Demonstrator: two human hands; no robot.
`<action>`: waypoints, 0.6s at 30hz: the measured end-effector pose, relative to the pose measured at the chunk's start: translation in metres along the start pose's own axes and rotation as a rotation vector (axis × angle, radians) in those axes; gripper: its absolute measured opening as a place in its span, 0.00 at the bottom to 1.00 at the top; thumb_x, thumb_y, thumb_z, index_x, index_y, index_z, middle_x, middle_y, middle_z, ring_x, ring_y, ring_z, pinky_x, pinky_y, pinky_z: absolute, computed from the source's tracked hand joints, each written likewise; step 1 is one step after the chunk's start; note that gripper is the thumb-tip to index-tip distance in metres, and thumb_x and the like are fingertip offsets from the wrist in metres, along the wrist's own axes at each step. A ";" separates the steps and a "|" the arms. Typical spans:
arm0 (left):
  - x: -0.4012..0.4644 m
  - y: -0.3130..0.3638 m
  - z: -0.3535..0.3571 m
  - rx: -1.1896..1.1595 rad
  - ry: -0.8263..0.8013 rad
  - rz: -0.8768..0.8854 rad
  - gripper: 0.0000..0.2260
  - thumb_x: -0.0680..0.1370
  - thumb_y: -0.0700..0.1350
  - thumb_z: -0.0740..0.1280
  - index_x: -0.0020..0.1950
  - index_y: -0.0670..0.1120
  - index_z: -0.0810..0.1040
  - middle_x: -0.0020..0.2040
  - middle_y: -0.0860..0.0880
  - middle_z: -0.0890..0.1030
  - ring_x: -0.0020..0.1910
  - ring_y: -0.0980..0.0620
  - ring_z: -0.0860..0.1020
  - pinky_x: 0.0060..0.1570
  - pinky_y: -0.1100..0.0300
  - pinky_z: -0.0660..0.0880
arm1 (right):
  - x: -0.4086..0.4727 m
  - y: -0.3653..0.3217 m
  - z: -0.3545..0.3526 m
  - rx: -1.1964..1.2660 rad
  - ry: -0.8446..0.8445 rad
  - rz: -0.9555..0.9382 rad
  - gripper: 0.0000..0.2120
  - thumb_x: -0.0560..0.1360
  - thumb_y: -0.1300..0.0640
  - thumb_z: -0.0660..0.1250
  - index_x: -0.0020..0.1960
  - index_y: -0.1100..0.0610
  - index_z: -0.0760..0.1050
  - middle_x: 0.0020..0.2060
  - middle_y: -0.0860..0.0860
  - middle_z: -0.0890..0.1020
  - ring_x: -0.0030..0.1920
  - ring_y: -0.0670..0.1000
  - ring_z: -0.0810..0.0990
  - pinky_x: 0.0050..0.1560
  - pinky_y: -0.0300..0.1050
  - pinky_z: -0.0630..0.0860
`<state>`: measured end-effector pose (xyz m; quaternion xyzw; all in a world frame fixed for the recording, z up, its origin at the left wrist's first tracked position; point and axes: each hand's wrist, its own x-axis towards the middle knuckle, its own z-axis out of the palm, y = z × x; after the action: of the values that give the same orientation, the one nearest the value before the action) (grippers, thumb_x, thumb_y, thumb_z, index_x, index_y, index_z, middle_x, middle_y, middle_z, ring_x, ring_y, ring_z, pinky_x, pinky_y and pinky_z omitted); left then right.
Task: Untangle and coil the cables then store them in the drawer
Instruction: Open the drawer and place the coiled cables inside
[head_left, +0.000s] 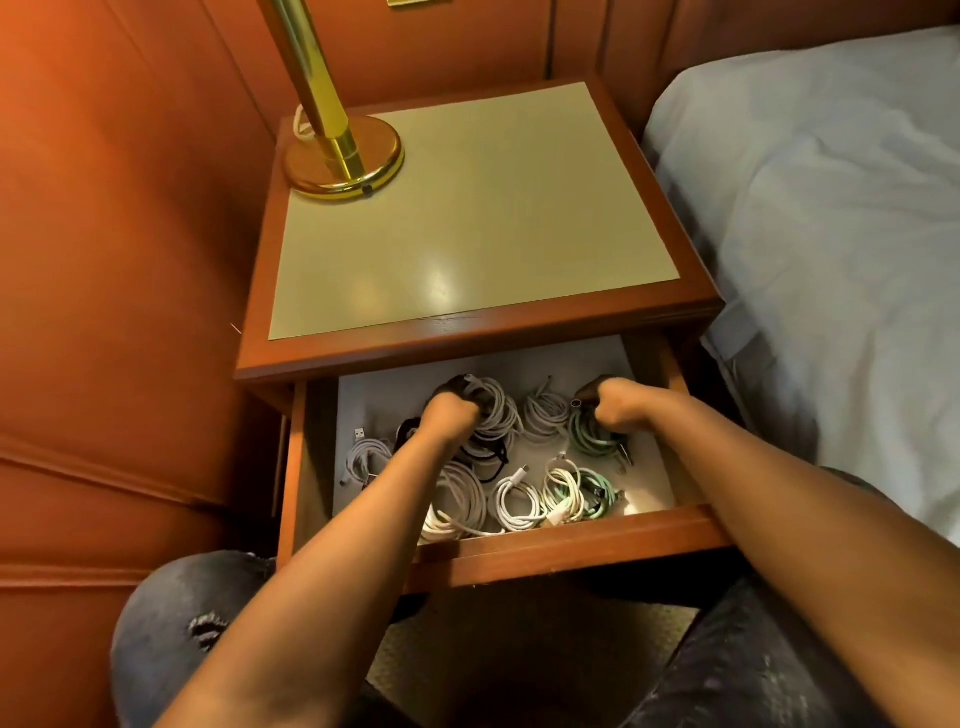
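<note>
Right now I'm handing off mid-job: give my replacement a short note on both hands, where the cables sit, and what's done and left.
Left hand: inside the open drawer, fingers curled on a white coil at the back.
Right hand: curled on a green coil at back right.
Done: coils of white, green and black cable lie across the drawer floor; nightstand top holds only the brass lamp.
Left: settle these two coils, release, close the drawer.

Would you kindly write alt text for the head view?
Both hands reach into the open wooden nightstand drawer: the left hand grips a white coiled cable, the right hand a green one. More coils lie around them; a brass lamp base stands above.
</note>
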<state>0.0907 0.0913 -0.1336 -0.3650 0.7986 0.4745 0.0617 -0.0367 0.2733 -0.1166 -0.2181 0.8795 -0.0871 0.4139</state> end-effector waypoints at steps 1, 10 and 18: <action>-0.001 0.000 -0.001 -0.081 -0.007 -0.025 0.11 0.78 0.36 0.64 0.59 0.38 0.78 0.45 0.41 0.81 0.47 0.44 0.78 0.42 0.56 0.75 | -0.001 0.000 0.000 0.006 -0.002 -0.001 0.17 0.78 0.67 0.55 0.63 0.62 0.76 0.59 0.58 0.79 0.54 0.57 0.77 0.47 0.41 0.73; 0.012 0.015 -0.014 0.082 -0.028 -0.121 0.16 0.82 0.39 0.59 0.68 0.36 0.71 0.65 0.37 0.75 0.63 0.39 0.75 0.50 0.56 0.73 | 0.004 -0.008 -0.005 -0.116 0.025 0.078 0.13 0.81 0.62 0.55 0.57 0.65 0.75 0.51 0.58 0.78 0.53 0.57 0.77 0.47 0.40 0.70; 0.022 0.015 -0.010 0.475 -0.107 -0.069 0.19 0.82 0.46 0.60 0.72 0.42 0.67 0.70 0.41 0.72 0.66 0.41 0.73 0.62 0.54 0.71 | 0.010 -0.011 0.011 -0.184 0.100 0.037 0.24 0.78 0.66 0.56 0.72 0.56 0.69 0.69 0.58 0.72 0.66 0.59 0.72 0.62 0.44 0.71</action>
<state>0.0672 0.0762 -0.1271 -0.3417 0.8704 0.2898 0.2039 -0.0306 0.2586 -0.1269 -0.2346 0.9072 -0.0090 0.3492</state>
